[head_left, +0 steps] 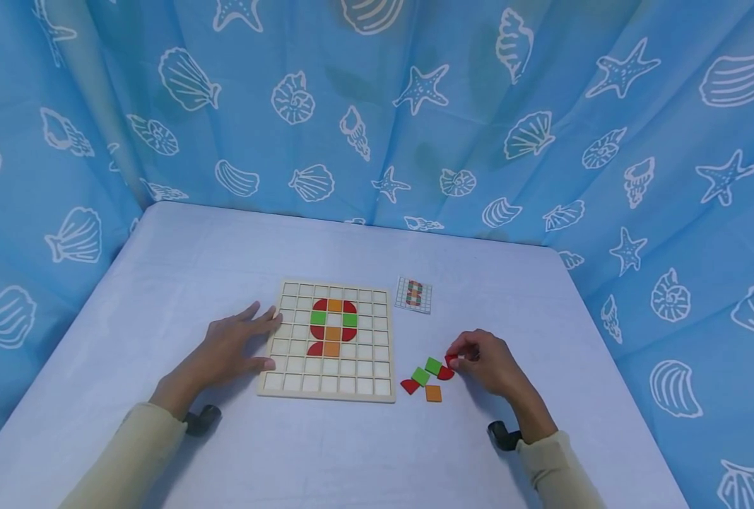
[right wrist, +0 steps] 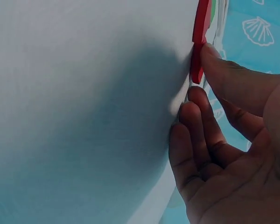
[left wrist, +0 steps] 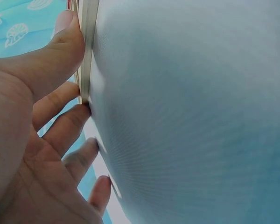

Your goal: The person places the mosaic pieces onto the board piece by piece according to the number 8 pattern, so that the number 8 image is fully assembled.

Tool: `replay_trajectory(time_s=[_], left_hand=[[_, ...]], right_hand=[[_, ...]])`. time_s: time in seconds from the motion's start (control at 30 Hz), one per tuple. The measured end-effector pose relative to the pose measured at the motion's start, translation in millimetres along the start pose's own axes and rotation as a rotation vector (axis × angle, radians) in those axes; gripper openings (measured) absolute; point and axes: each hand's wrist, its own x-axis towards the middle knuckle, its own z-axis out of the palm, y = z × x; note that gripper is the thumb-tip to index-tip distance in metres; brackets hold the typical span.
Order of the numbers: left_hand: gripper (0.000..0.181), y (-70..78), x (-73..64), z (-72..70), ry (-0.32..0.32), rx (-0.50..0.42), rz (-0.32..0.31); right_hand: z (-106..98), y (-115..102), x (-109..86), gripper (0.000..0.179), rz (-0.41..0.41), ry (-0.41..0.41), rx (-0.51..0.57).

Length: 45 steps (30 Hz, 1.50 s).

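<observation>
A wooden grid board [head_left: 326, 398] lies on the table, with red rounded, green square and orange square tiles set in its middle cells. My left hand [head_left: 230, 350] rests at the board's left edge, fingers spread; its thumb [left wrist: 65, 51] touches the rim. To the right of the board, my right hand [head_left: 494, 367] pinches a red rounded tile [head_left: 451, 361] between thumb and forefinger, low over the table. The forefinger is mostly hidden in the right wrist view. Beside that hand lie two green tiles [head_left: 421, 376], two red rounded tiles [head_left: 410, 387] and an orange square tile [head_left: 434, 394].
A small pattern card [head_left: 414, 295] showing a coloured figure on a grid lies beyond the loose tiles, right of the board's upper corner. A white cloth covers the table [head_left: 326, 459]. Blue curtains [head_left: 377, 127] with shell prints surround its back and sides.
</observation>
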Motion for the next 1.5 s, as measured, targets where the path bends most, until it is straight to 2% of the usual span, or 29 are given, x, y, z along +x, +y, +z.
replay_trajectory(time_s=[0.33,0.5,0.67,0.8,1.07,1.27,1.5], left_hand=[[0.086,-0.8,-0.5,-0.2,0.001,-0.007,0.01],[0.086,-1.6,-0.1,0.6,0.002,-0.001,0.006],[0.086,-1.5,0.2,0.9,0.001,-0.005,0.005],[0.086,-1.0,0.2,0.9,-0.001,-0.006,0.001],[0.088,0.1,0.4,0.7,-0.009,-0.002,-0.021],[0.088,0.7,-0.2,0.7,-0.012,-0.004,-0.027],[0.088,0.5,0.2,1.3,-0.007,0.011,-0.021]], right_hand=[[3,1,2.0,0.014,-0.026,-0.079,0.093],[4,0,1.5,0.011,-0.043,-0.044,0.13],[6,-3,-0.3,0.018,-0.005,0.0,0.158],[7,-5,0.2,0.021,0.045,0.005,0.202],[6,-9,-0.1,0.015,0.041,-0.002,0.289],[10,-10,-0.3,0.014,0.062,0.003,0.253],[8,-13,-1.6,0.018,0.042,-0.002,0.22]])
